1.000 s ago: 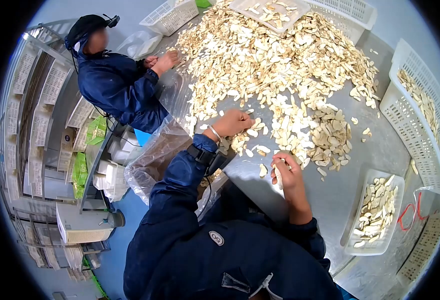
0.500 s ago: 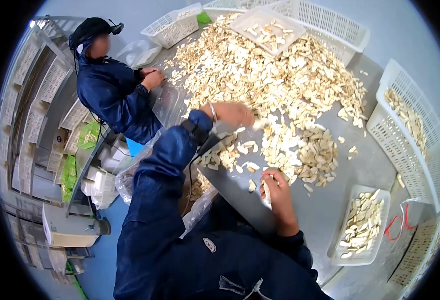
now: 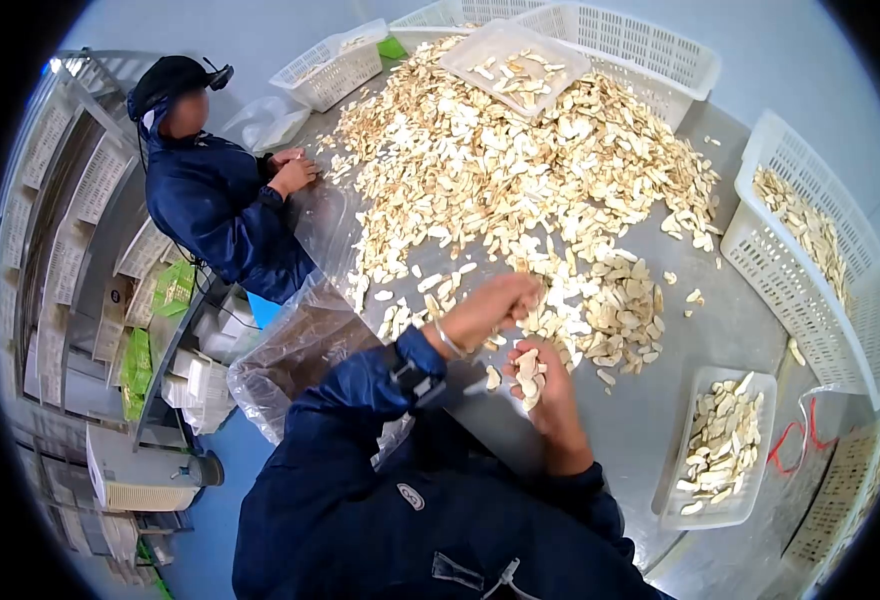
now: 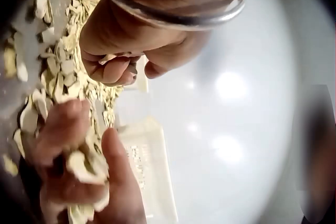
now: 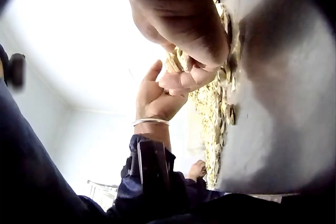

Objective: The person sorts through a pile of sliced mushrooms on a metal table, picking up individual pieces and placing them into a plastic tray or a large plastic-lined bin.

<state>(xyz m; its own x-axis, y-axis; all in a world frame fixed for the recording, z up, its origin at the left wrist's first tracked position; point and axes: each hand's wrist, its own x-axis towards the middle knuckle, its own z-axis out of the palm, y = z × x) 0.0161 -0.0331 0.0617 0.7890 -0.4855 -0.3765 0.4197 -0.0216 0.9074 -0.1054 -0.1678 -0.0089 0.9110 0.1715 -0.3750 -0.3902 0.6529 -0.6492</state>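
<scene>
My right hand point(image 3: 557, 400) is cupped palm up near the table's front edge, holding several pale dried slices point(image 3: 530, 378) under its curled fingers. They also show as a bunch of slices point(image 4: 86, 169) in the left wrist view. Just above and left of it is my left hand point(image 3: 495, 308), wearing a silvery bangle. Its fingers curl round a small pale slice point(image 4: 108, 58), mostly hidden in the grip. Beyond both hands spreads a large heap of slices point(image 3: 500, 170). A smaller pile of slices point(image 3: 620, 310) lies right beside them.
A clear tray of slices point(image 3: 768, 460) stands at the right, near a red cord point(image 3: 786, 447). White slatted baskets point(image 3: 795, 275) line the right and back. Another clear tray point(image 3: 460, 62) sits on the heap. At the left stand another person point(image 3: 215, 195) and a plastic bag point(image 3: 260, 385).
My left hand first moved up over the heap, then came back down beside the right hand. My right hand has turned so the slices in its palm show.
</scene>
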